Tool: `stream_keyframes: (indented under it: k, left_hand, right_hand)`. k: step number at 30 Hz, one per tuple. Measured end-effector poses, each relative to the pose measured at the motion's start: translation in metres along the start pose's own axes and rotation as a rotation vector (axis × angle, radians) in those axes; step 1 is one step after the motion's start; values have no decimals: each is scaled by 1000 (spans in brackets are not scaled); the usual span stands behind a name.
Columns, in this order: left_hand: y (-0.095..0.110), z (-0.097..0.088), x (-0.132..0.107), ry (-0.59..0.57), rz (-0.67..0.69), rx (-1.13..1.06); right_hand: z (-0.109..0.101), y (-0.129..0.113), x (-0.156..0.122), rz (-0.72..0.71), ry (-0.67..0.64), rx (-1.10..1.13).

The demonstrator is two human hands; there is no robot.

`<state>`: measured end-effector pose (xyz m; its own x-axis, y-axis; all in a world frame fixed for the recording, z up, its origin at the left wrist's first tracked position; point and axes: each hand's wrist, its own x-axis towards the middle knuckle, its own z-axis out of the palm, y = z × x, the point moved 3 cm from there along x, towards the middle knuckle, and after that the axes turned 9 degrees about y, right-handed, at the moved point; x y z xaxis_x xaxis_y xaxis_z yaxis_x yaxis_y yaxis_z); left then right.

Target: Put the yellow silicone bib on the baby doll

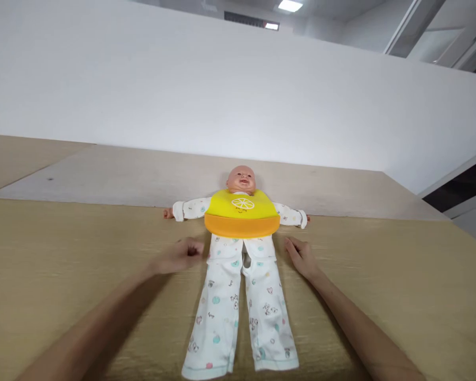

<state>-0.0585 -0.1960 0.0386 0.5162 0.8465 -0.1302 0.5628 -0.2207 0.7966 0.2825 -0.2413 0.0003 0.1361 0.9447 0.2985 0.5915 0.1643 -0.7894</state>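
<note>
A baby doll lies on its back on the table, arms spread to both sides. It wears a yellow bib with a white citrus-slice print and an orange pocket along the bottom. White patterned pants cover its legs, under a matching top. My left hand is just left of the doll's hip, slightly blurred, with fingers curled and nothing seen in them. On the right, my right hand rests on the table beside the hip, fingers folded in and holding nothing visible. Neither hand appears to touch the doll.
The wooden table extends to both sides of the doll. A paler grey panel lies behind it, under the doll's head. A white partition rises at the back, with a ceiling light beyond it.
</note>
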Motion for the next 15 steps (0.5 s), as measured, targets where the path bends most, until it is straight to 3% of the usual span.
stream_keyframes:
  k: [3, 5, 11, 15]
  left_hand:
    - [-32, 0, 15, 367, -16, -61]
    - [-42, 5, 16, 497, 13, 2]
    - [-30, 11, 13, 536, 7, 204]
    - [-27, 11, 13, 521, 4, 203]
  right_hand:
    - [-2, 6, 3, 15, 27, -22]
    - [1, 7, 3, -15, 15, -62]
    - [11, 3, -2, -160, -118, -272]
    - [11, 4, -3, -143, -134, -295]
